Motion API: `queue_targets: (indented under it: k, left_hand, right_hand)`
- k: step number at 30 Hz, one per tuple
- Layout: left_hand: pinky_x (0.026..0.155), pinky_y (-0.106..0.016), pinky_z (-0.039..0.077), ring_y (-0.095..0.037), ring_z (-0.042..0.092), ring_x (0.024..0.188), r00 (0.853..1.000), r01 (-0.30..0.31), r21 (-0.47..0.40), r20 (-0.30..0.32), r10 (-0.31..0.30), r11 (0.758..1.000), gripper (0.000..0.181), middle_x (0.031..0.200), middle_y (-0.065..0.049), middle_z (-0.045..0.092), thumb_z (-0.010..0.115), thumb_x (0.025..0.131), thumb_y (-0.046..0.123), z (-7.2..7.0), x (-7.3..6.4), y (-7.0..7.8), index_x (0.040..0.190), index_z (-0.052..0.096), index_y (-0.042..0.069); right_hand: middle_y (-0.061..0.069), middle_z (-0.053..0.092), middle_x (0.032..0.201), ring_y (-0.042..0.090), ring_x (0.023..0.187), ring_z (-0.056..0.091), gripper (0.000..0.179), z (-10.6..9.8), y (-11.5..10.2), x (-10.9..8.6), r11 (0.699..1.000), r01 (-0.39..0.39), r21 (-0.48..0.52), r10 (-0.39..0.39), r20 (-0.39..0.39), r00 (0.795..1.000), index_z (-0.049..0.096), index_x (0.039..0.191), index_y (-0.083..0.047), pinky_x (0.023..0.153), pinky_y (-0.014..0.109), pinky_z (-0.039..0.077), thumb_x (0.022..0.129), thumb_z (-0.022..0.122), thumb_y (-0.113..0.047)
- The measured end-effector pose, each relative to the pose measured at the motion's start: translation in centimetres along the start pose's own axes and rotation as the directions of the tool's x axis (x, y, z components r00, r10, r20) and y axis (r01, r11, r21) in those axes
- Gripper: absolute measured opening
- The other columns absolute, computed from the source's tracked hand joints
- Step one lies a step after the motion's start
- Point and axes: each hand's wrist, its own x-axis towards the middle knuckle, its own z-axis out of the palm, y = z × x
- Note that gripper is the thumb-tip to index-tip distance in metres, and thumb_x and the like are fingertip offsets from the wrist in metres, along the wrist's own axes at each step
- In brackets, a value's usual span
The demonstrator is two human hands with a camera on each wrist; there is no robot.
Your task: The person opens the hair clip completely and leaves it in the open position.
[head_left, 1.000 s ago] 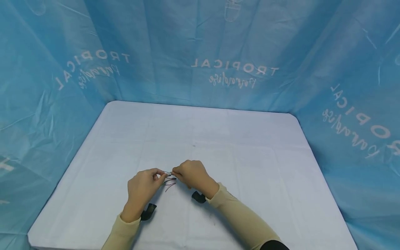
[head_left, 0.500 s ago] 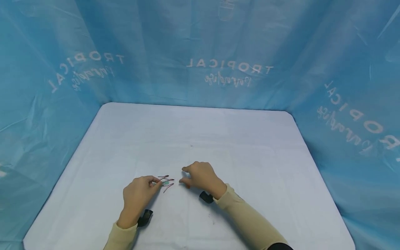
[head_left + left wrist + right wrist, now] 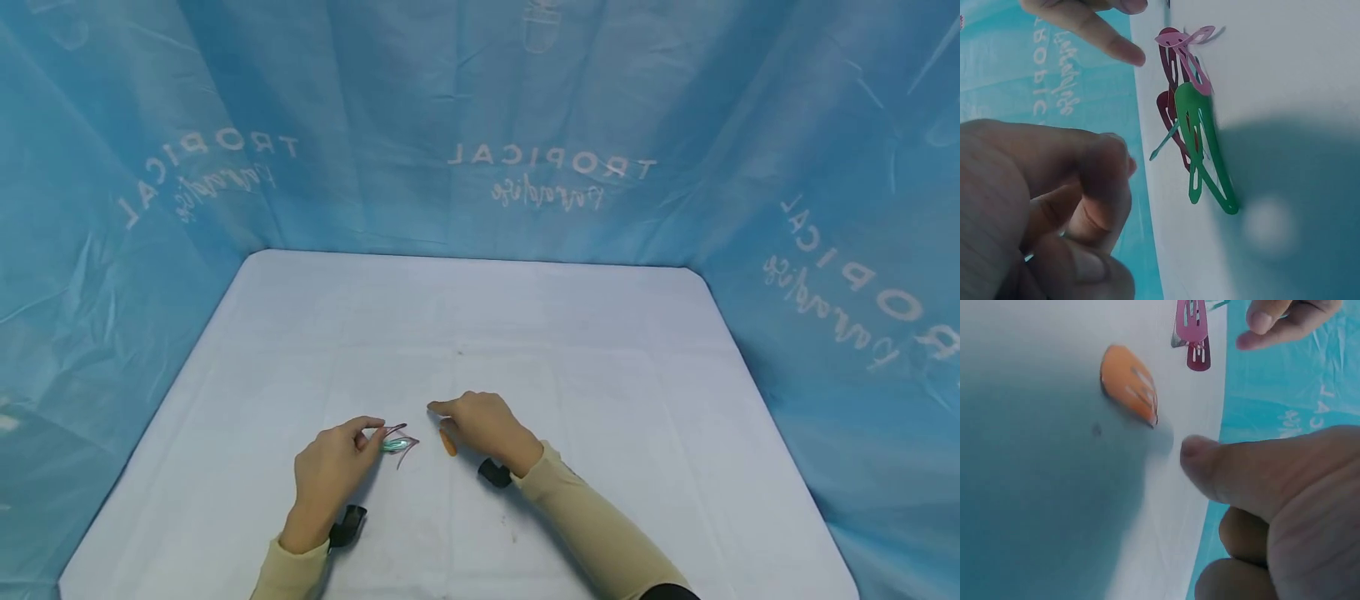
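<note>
Several hair snap clips lie in a small pile on the table, just right of my left hand (image 3: 333,467). In the left wrist view they are a green hair clip (image 3: 1194,97), a pink hair clip (image 3: 1174,40), maroon hair clips (image 3: 1164,103) and a thin teal piece, partly overlapping. The left thumb and fingers are loosely bent beside the pile, with nothing visible between them. My right hand (image 3: 487,425) hovers with its index finger and thumb extended, holding nothing. Below it lies a separate orange hair clip (image 3: 1125,378), apart from the thumb.
A white-covered table (image 3: 585,333) spreads beneath both hands. Blue printed curtains (image 3: 555,100) hang behind and at both sides. A black wrist camera (image 3: 348,527) sits at the left wrist and another black camera (image 3: 495,473) at the right.
A second ago both hands met at the clips. The right hand has since moved off to the right. The orange clip now shows beneath it, and the green clip shows beside the left fingers.
</note>
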Motion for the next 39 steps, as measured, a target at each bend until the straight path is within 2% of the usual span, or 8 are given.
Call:
queue_targets:
  k: [8, 13, 17, 25, 30, 33, 36, 39]
  left_hand:
    - [0.034, -0.025, 0.023, -0.008, 0.032, 0.038, 1.000, 0.010, -0.030, -0.021, -0.010, 1.000, 0.025, 0.058, 0.013, 0.051, 0.069, 0.086, 0.032, 0.1, 0.3, 0.0, 0.107, 0.072, 0.019]
    - [0.034, -0.026, 0.025, -0.008, 0.033, 0.038, 1.000, 0.022, -0.060, -0.003, -0.022, 0.998, 0.030, 0.060, 0.012, 0.054, 0.069, 0.086, 0.031, 0.0, 0.5, 0.2, 0.113, 0.069, 0.018]
    - [0.034, -0.026, 0.027, -0.009, 0.033, 0.038, 1.000, 0.030, -0.074, 0.008, -0.030, 0.997, 0.035, 0.062, 0.011, 0.055, 0.069, 0.087, 0.031, 0.0, 0.6, 0.2, 0.119, 0.065, 0.017]
    - [0.035, -0.027, 0.027, -0.010, 0.034, 0.038, 0.999, 0.044, -0.066, 0.027, -0.043, 0.997, 0.037, 0.064, 0.012, 0.056, 0.068, 0.087, 0.032, 0.1, 0.7, 0.3, 0.121, 0.063, 0.018]
    - [0.035, -0.026, 0.027, -0.009, 0.034, 0.038, 0.999, 0.032, -0.067, 0.037, -0.029, 0.997, 0.037, 0.064, 0.012, 0.056, 0.067, 0.088, 0.033, 0.1, 0.7, 0.3, 0.121, 0.064, 0.018]
    - [0.034, -0.026, 0.026, -0.009, 0.034, 0.037, 0.999, 0.025, -0.068, 0.031, -0.023, 0.997, 0.037, 0.063, 0.013, 0.056, 0.067, 0.088, 0.033, 0.1, 0.6, 0.2, 0.121, 0.064, 0.017]
    - [0.034, -0.026, 0.026, -0.009, 0.034, 0.037, 0.999, 0.028, -0.064, 0.033, -0.026, 0.998, 0.037, 0.063, 0.012, 0.056, 0.068, 0.087, 0.032, 0.0, 0.4, 0.1, 0.121, 0.064, 0.016]
    - [0.034, -0.025, 0.025, -0.009, 0.033, 0.038, 0.999, 0.033, -0.062, 0.037, -0.031, 0.998, 0.038, 0.062, 0.012, 0.055, 0.068, 0.087, 0.032, -0.1, 0.3, 0.0, 0.121, 0.063, 0.016]
  right_hand:
    - [-0.009, 0.040, 0.042, 0.004, 0.041, 0.028, 0.035, 0.1, 0.7, -0.1, 0.996, 0.043, -0.076, -0.042, 0.022, 0.999, 0.065, 0.119, -0.041, 0.037, 0.020, 0.023, 0.093, 0.061, -0.018]
    - [-0.010, 0.064, 0.066, 0.003, 0.047, 0.043, 0.032, -0.3, 0.8, 0.0, 0.996, 0.048, -0.081, -0.045, 0.035, 0.998, 0.068, 0.115, -0.042, 0.040, 0.020, 0.031, 0.091, 0.065, -0.020]
    - [-0.010, 0.070, 0.078, 0.003, 0.050, 0.047, 0.029, -0.4, 0.9, 0.0, 0.995, 0.053, -0.088, -0.050, 0.034, 0.998, 0.069, 0.112, -0.042, 0.041, 0.020, 0.033, 0.090, 0.067, -0.024]
    - [-0.010, 0.067, 0.069, 0.003, 0.046, 0.040, 0.026, -0.8, 1.3, 0.2, 0.993, 0.081, -0.087, -0.081, 0.006, 0.997, 0.071, 0.107, -0.042, 0.040, 0.019, 0.029, 0.087, 0.070, -0.027]
    - [-0.010, 0.065, 0.065, 0.002, 0.046, 0.045, 0.033, -0.6, 1.3, 0.5, 0.986, 0.106, -0.128, -0.106, 0.005, 0.994, 0.067, 0.115, -0.043, 0.039, 0.019, 0.030, 0.085, 0.071, -0.029]
    - [-0.014, 0.062, 0.059, 0.002, 0.044, 0.040, 0.033, -0.5, 1.0, 0.7, 0.982, 0.129, -0.136, -0.131, -0.004, 0.991, 0.066, 0.115, -0.044, 0.039, 0.019, 0.028, 0.086, 0.070, -0.029]
    - [-0.018, 0.054, 0.053, 0.002, 0.042, 0.031, 0.031, -0.5, 0.4, 0.8, 0.980, 0.159, -0.117, -0.160, 0.008, 0.987, 0.068, 0.112, -0.042, 0.039, 0.019, 0.025, 0.086, 0.070, -0.026]
    - [-0.022, 0.046, 0.049, 0.003, 0.043, 0.025, 0.022, -0.4, -0.1, 0.7, 0.980, 0.176, -0.098, -0.173, 0.041, 0.984, 0.070, 0.098, -0.039, 0.039, 0.019, 0.023, 0.088, 0.068, -0.021]
